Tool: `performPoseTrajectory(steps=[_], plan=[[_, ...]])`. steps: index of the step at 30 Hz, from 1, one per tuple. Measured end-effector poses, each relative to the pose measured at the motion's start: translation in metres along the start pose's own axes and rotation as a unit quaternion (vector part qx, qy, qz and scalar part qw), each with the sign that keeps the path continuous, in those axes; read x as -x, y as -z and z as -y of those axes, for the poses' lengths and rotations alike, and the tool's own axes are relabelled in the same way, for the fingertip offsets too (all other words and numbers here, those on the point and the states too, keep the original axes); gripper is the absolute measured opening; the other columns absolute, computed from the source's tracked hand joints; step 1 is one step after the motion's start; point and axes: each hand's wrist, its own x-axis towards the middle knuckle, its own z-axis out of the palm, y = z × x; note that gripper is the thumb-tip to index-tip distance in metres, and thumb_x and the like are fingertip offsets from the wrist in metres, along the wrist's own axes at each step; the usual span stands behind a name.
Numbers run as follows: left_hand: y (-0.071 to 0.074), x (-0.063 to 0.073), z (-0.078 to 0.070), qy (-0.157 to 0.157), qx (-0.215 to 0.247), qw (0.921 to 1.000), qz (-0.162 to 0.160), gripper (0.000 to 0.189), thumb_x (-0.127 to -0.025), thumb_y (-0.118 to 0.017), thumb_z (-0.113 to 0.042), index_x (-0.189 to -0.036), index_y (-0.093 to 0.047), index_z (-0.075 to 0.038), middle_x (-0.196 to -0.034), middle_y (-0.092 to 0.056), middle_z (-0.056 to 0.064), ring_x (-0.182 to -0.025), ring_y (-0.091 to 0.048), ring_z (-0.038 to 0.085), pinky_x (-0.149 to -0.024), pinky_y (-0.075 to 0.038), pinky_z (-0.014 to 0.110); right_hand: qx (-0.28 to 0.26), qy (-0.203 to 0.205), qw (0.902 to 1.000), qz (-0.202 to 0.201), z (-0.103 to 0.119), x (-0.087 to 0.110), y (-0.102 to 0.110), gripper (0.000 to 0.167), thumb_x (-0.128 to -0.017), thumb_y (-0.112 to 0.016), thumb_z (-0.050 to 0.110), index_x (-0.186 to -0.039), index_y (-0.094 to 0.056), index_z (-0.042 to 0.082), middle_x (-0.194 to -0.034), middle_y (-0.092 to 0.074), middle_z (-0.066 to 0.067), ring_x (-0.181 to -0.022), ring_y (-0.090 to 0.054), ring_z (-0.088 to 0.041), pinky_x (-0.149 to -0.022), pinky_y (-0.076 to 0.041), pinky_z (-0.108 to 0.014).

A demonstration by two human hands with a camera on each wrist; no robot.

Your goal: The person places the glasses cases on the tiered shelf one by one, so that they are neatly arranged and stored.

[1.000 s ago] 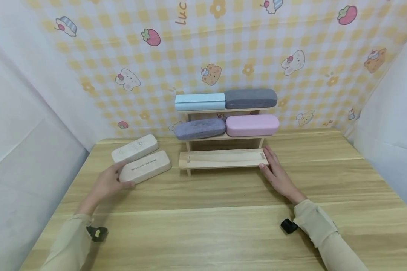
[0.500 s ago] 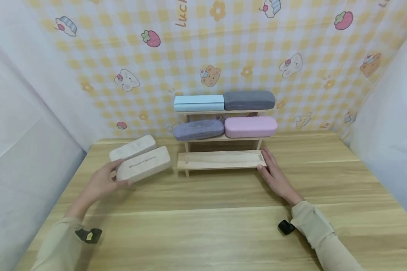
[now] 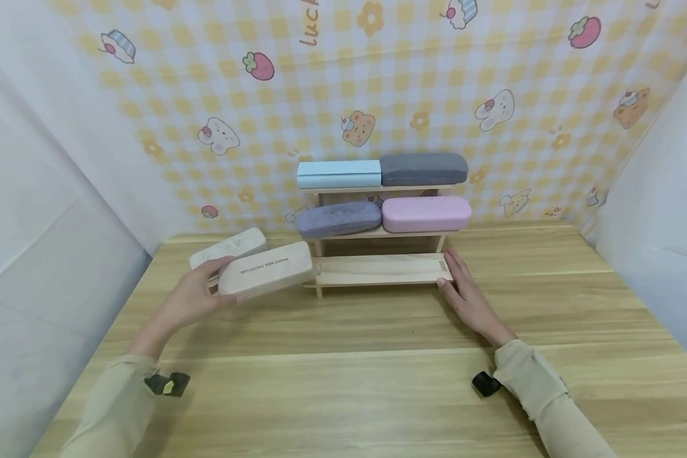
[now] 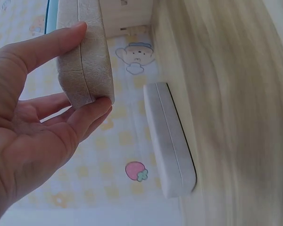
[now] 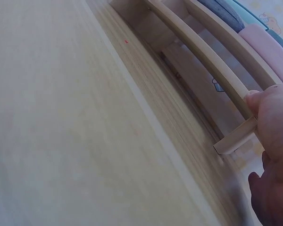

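Observation:
My left hand (image 3: 190,298) holds a whitish glasses case (image 3: 269,273) with small lettering on its lid. Thumb and fingers pinch its left end, and in the left wrist view the case (image 4: 85,61) is off the table. Its right end overlaps the left end of the lowest tier of a wooden three-tier stand (image 3: 380,270) in the head view. A second whitish case (image 3: 240,243) lies behind, partly covered by the held one. At the stand's right end my right hand (image 3: 468,298) grips the lowest tier, thumb on the front edge, fingers around the side.
A light blue case (image 3: 339,175) and a dark grey case (image 3: 423,170) fill the top tier. On the middle tier sit a purple-grey case (image 3: 338,219) and a pink case (image 3: 426,214). A checked cloth (image 3: 298,95) hangs behind the wooden table (image 3: 343,381).
My left hand has lifted the lettered glasses case off the table and carried it right toward the stand. The right hand stays on the lowest tier.

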Motion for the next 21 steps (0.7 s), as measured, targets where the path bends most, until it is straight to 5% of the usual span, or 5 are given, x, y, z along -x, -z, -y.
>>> performPoseTrajectory(steps=[11,21], plan=[[-0.019,-0.024,-0.018,-0.038,0.018,0.9991,0.009,0.08,-0.081,-0.08,-0.006,-0.149,-0.039,0.008,-0.153,-0.039,0.032,-0.141,-0.04,0.049,-0.107,-0.047,0.054,0.001,-0.003,1.0,-0.002,-0.002,0.001,0.0,0.066,-0.108,-0.043,0.023,-0.159,-0.011,-0.003,-0.168,-0.004,-0.025,-0.154,-0.007,-0.049,-0.12,-0.014,-0.07],[-0.033,-0.047,-0.023,-0.054,-0.012,0.9984,0.011,0.079,-0.079,-0.082,-0.009,-0.145,-0.043,0.011,-0.153,-0.042,0.031,-0.141,-0.041,0.049,-0.11,-0.044,0.057,0.003,0.004,1.0,-0.004,0.0,0.0,0.001,0.065,-0.108,-0.043,0.023,-0.159,-0.011,-0.004,-0.168,-0.004,-0.027,-0.153,-0.008,-0.051,-0.119,-0.015,-0.071]])
